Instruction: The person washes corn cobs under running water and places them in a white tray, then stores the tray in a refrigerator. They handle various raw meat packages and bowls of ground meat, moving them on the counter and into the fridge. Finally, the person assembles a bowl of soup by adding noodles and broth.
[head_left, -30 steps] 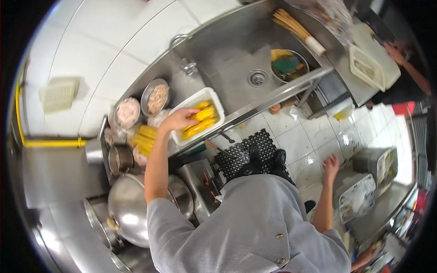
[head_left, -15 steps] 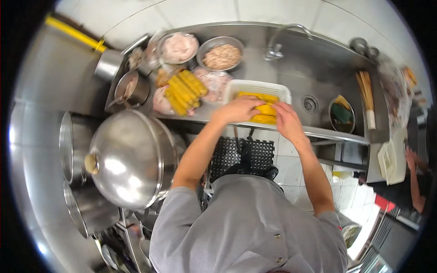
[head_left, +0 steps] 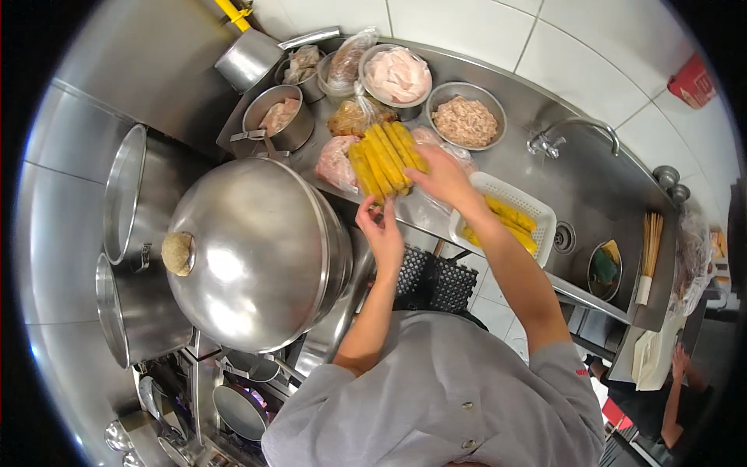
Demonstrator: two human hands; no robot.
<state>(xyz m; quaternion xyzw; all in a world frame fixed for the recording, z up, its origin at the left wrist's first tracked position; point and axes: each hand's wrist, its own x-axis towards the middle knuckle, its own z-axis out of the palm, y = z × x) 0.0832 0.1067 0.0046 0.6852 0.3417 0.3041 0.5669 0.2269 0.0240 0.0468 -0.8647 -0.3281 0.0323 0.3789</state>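
Observation:
Several long yellow sticks lie side by side in a pile on the steel counter, on top of bagged pinkish meat. My right hand has its fingers closed at the right side of the pile, on the outermost stick. At the near ends of the sticks, the fingers and thumb of my left hand are curled against them; the exact grip is partly hidden. Below my right forearm, a white perforated basket holds more yellow pieces, partly covered by that arm.
A bowl of minced meat, a container of pale meat and a steel pot stand behind. A large domed lid is at my left. The tap, drain and wooden skewers are right; another person's hand is far right.
Both hands have left the white basket and moved left to the pile of yellow sticks. The view has shifted and turned, so the counter now slants down to the right.

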